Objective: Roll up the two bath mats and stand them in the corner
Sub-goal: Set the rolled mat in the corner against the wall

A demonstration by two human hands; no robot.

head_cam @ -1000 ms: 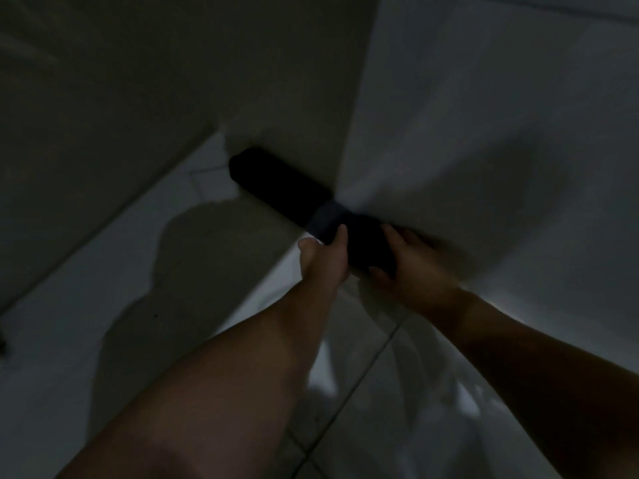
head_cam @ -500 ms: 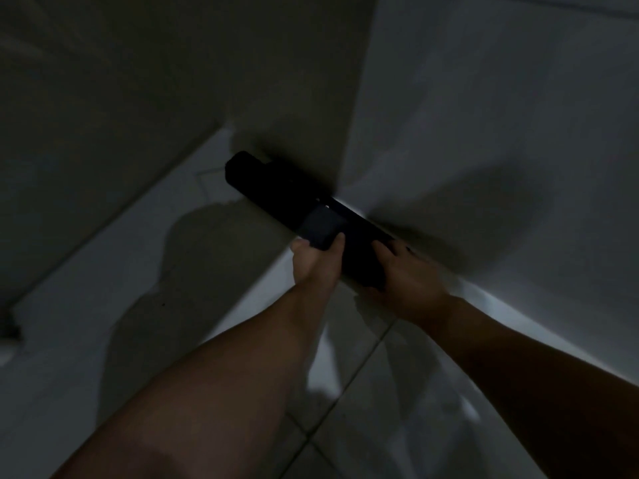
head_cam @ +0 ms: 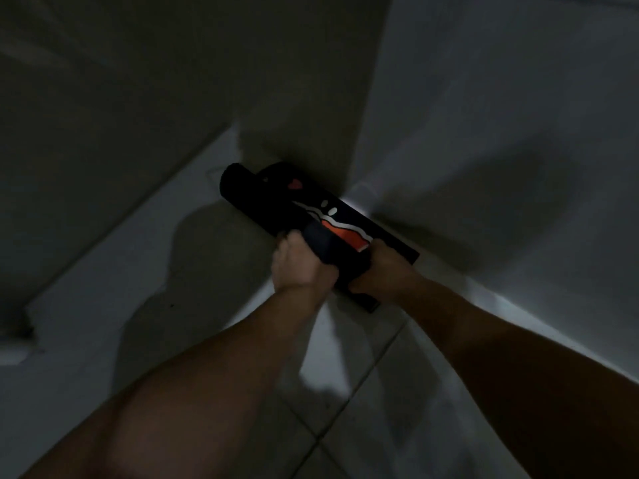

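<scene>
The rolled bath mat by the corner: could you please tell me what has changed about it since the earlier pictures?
The rolled mat has loosened: a flap with an orange and white pattern, hidden a second ago, now shows. The left hand has closed into a fuller grip on the near end, and the right hand has shifted round the roll. Both hands hold it as before, by the wall corner.
</scene>
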